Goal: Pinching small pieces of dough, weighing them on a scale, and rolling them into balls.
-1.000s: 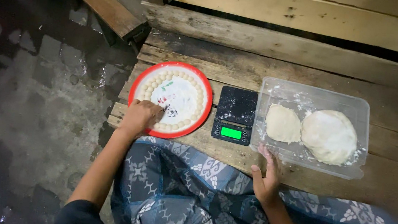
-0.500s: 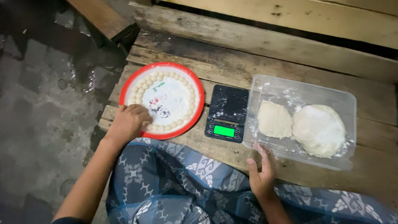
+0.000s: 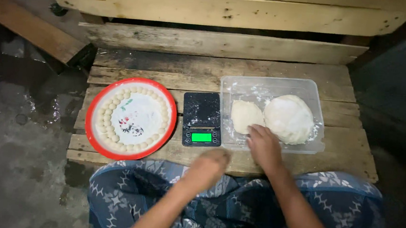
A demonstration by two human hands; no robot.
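Observation:
A clear plastic tub point(image 3: 308, 91) on the wooden pallet holds two lumps of pale dough: a small one point(image 3: 245, 115) and a larger one point(image 3: 289, 117). My right hand point(image 3: 263, 146) reaches over the tub's near rim, fingers on the near edge of the small lump. My left hand point(image 3: 209, 167) hovers blurred in front of a small black scale point(image 3: 201, 118) with a lit green display, loosely curled, and whether it holds anything is unclear. A red-rimmed round tray point(image 3: 131, 118) to the left carries a ring of several small dough balls.
The wooden pallet point(image 3: 346, 156) rests on a wet concrete floor point(image 3: 13, 161). Rough planks point(image 3: 222, 8) rise behind it, and a slanted plank point(image 3: 24, 25) lies at the far left. My lap in blue patterned cloth point(image 3: 234, 205) meets the pallet's near edge.
My left hand left the red tray's near rim and swung right, in front of the scale. My right hand moved from the tub's near edge into the tub, onto the small dough lump.

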